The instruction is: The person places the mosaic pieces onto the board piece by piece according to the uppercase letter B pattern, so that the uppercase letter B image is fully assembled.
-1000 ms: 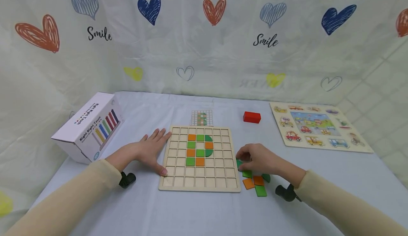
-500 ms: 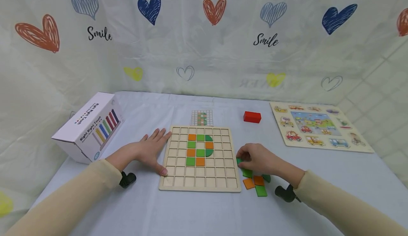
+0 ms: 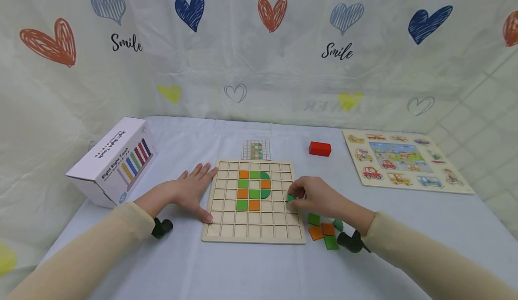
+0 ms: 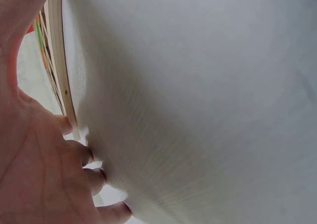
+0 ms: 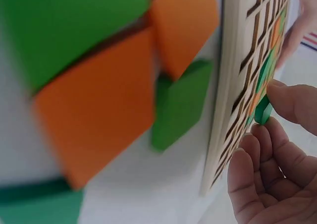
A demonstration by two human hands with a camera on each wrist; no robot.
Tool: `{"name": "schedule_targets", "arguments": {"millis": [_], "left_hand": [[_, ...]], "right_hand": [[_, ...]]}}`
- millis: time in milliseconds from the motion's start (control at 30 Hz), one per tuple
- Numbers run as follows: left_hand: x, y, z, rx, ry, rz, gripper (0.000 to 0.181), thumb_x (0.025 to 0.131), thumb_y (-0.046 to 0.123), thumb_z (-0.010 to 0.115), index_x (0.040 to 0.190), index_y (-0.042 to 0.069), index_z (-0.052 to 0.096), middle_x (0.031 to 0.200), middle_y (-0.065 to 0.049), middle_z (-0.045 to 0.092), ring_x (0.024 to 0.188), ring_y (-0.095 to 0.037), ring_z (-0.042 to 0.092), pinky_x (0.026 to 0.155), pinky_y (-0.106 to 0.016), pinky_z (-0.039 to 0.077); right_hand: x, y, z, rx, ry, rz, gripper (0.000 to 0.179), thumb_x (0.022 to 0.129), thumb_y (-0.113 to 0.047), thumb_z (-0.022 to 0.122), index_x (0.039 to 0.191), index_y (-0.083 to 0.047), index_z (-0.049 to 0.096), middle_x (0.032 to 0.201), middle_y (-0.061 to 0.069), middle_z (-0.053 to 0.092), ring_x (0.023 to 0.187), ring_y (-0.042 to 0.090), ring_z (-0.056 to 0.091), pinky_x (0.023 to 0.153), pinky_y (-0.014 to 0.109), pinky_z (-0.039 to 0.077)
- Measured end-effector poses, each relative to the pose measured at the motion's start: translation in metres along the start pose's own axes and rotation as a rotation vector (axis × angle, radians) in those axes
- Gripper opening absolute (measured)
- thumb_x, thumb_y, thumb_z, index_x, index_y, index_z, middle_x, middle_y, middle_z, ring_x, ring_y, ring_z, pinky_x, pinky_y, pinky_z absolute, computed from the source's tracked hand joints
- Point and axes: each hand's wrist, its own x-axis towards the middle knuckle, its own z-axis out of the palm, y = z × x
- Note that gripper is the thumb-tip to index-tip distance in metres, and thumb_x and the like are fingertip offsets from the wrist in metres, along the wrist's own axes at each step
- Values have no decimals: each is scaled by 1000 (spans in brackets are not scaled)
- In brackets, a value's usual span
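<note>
My left hand (image 3: pixel 190 194) lies spread at the left edge of a wooden grid board (image 3: pixel 274 231), its thumb and fingertips touching the frame. Between thumb and fingertips my right hand (image 3: pixel 317 195) pinches a dark green piece (image 5: pixel 263 111), held over the board's right side; fingers partly cover its outline. Orange and green square tiles and two dark green rounded pieces (image 3: pixel 265 194) sit in the board's cells. Right of the board lie loose tiles: a green square (image 3: pixel 313 219), orange squares (image 3: pixel 316 233), another green square (image 3: pixel 331 242) and a dark green rounded piece (image 3: pixel 337 225).
Behind the board lies a small grid pattern card (image 3: pixel 256 150). A red block (image 3: pixel 320 149) is at the back right, with a wooden vehicle puzzle (image 3: pixel 404 160) farther right. A white box (image 3: pixel 113 160) stands at the left.
My right hand has lifted a dark green piece from the loose pile and moved left and away from me, over the board's right edge. My left hand has stayed put.
</note>
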Motion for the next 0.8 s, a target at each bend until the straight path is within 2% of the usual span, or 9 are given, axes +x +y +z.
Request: {"name": "schedule_targets", "arguments": {"millis": [333, 567, 800], "left_hand": [[2, -1, 3, -1, 0, -5, 142, 68, 70, 84, 164, 3, 4, 171, -26, -2, 157, -49, -4, 120, -75, 6], [1, 0, 2, -1, 5, -5, 141, 68, 69, 84, 164, 3, 5, 171, -26, -2, 157, -49, -4, 120, -75, 5], [1, -2, 2, -5, 5, -3, 142, 68, 69, 85, 164, 3, 4, 171, -26, -3, 157, -49, -4, 120, -75, 5]], "right_hand": [[17, -31, 21, 9, -52, -68, 14, 86, -13, 82, 96, -6, 75, 82, -3, 66, 76, 10, 56, 70, 20, 51], [24, -43, 31, -33, -32, -12, 13, 86, -12, 83, 93, -7, 74, 80, -3, 65, 75, 11, 56, 70, 23, 52], [26, -47, 36, -13, -29, 21, 15, 85, -12, 84, 95, -5, 75, 81, -3, 68, 75, 9, 58, 73, 23, 55]]}}
